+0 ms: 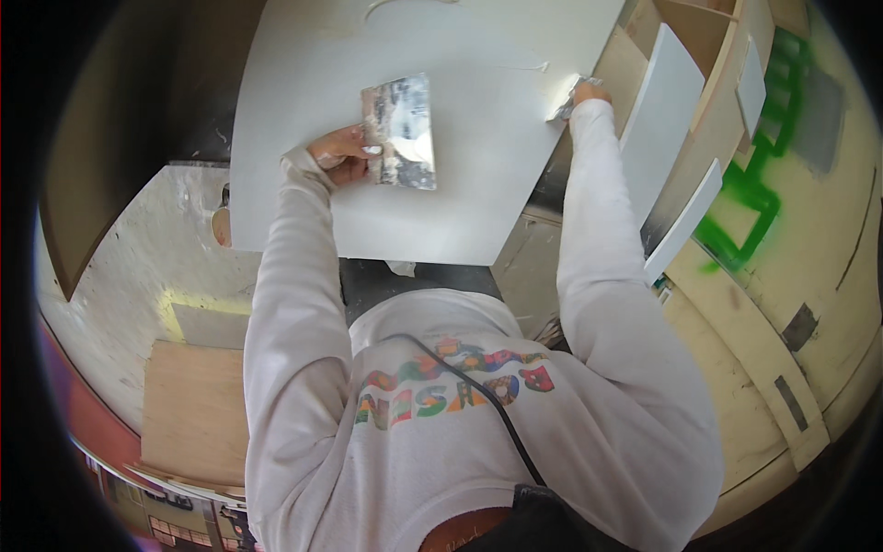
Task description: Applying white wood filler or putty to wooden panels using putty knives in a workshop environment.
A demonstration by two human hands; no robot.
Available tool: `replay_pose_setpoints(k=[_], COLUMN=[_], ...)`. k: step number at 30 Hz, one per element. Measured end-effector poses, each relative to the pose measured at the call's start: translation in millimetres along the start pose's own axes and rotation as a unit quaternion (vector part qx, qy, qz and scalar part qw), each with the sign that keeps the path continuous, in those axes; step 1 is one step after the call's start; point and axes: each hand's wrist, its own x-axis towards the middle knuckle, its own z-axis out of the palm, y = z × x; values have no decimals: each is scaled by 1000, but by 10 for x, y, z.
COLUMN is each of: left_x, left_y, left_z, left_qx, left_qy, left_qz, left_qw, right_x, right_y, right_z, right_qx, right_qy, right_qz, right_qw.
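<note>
White paste on metal, a blade in either hand

White and broad, a panel (460, 225) lies in front of a person in a long-sleeved white shirt (432, 317). Over its middle, the left hand (340, 154) grips a wide metal plate (405, 129) by its left side, thumb on top and the other fingers partly hidden beneath. White paste smears the plate's shiny face, and a dab sits on the thumb. The right hand (591, 92) is out at the panel's right edge, fingers curled closely around a small metal scraper (561, 99); whether its blade touches the panel cannot be told. Near that scraper, a thin streak of paste (524, 67) runs across the panel, and a curved mark (391, 5) shows at the far end.

To the right, a tall white board (664, 110) leans beside pale wooden framing (704, 32), with green paint (763, 207) sprayed on the cream surface beyond. At lower left stands a light-brown wooden sheet (193, 405). Down the shirt front runs a black cable (492, 403), across a multicoloured print
</note>
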Motion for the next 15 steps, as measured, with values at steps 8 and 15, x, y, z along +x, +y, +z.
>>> replay_pose_setpoints(k=[8, 15], left_x=[43, -893], left_y=[-211, -785], left_z=[4, -11], left_qx=[37, 43], left_qy=[-31, -29], left_qz=[87, 127], left_qw=[995, 991], right_x=[-461, -1220], right_y=[-1445, -2614], right_z=[-383, -253], right_qx=[-453, -454], right_qy=[15, 84], right_qz=[-313, -427], right_qw=[834, 778])
